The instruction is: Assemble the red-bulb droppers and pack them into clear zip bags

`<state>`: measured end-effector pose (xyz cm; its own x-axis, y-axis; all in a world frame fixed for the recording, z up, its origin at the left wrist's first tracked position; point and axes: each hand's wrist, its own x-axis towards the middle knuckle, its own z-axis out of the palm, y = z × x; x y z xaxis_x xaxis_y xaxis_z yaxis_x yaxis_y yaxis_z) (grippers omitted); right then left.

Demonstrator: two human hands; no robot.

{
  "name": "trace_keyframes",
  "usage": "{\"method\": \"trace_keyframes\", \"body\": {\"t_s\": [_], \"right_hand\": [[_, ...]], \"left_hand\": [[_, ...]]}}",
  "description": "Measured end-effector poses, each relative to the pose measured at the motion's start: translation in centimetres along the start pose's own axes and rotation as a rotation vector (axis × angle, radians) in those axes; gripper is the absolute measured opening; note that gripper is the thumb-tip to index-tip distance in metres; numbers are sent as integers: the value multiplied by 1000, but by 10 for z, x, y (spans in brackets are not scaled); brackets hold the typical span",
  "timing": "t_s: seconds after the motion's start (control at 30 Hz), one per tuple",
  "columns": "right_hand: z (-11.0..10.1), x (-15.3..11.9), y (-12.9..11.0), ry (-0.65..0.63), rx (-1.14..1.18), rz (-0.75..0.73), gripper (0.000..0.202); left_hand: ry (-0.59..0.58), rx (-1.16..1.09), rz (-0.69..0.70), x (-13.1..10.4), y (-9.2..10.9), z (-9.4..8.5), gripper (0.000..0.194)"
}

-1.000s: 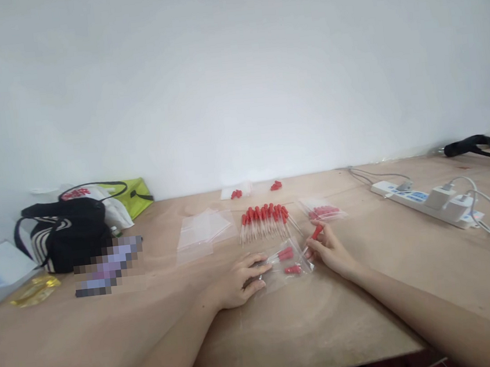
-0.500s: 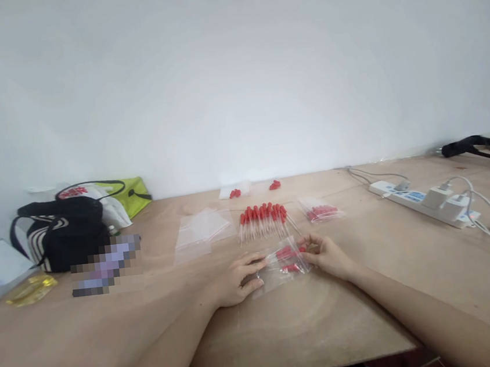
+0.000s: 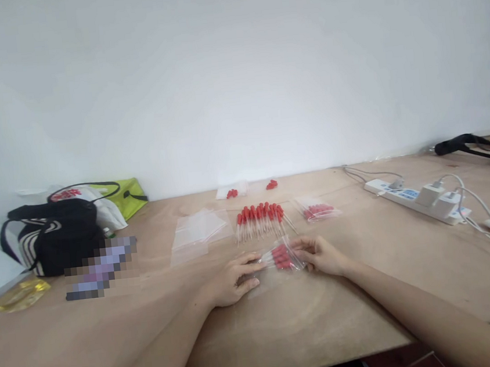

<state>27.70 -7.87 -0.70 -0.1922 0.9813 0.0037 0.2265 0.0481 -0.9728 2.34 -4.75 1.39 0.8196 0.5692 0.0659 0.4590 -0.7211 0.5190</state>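
Note:
A clear zip bag [image 3: 268,283] lies in front of me, with several red-bulbed droppers [image 3: 282,256] inside it. My left hand [image 3: 236,279] holds the bag's left part against the table, thumb and fingers curved around it. At its right end, my right hand [image 3: 318,256] pinches the bag's mouth between thumb and fingers. Just beyond the bag, a row of loose droppers [image 3: 262,214] has the red bulbs pointing away from me. A filled zip bag [image 3: 318,209] with red bulbs rests to the right of that row. Flat clear bags [image 3: 197,232] lie to its left.
Two small clusters of red bulbs [image 3: 232,193] sit near the wall. On the right runs a white power strip [image 3: 408,195] with chargers and cables. A black bag [image 3: 58,238] and a yellow wrapper [image 3: 23,295] are on the left. The table's front edge is close.
The red bulbs inside the bag now lie closer together. My right hand has shifted slightly left and its fingers have closed on the bag's mouth. My left hand stays at the bag.

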Motion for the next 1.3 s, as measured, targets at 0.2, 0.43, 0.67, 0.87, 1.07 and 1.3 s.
{"method": "trace_keyframes", "body": {"t_s": [0.2, 0.43, 0.67, 0.87, 1.07, 1.3], "right_hand": [[-12, 22, 5, 210, -267, -49, 19], [-26, 80, -5, 481, -708, 106, 23], [-20, 114, -7, 454, -640, 288, 11], [-27, 108, -11, 460, -549, 278, 28], [-28, 59, -3, 486, -255, 43, 62], [-12, 7, 9, 350, 199, -137, 90]], "left_hand": [[-14, -4, -23, 0, 4, -3, 35], [36, -23, 29, -1, 1, -3, 32], [76, -20, 46, -2, 4, -4, 31], [86, 9, 8, -4, 5, -4, 29], [56, 6, -29, -4, 2, -1, 33], [-32, 51, -58, -3, 3, 0, 41]]}}
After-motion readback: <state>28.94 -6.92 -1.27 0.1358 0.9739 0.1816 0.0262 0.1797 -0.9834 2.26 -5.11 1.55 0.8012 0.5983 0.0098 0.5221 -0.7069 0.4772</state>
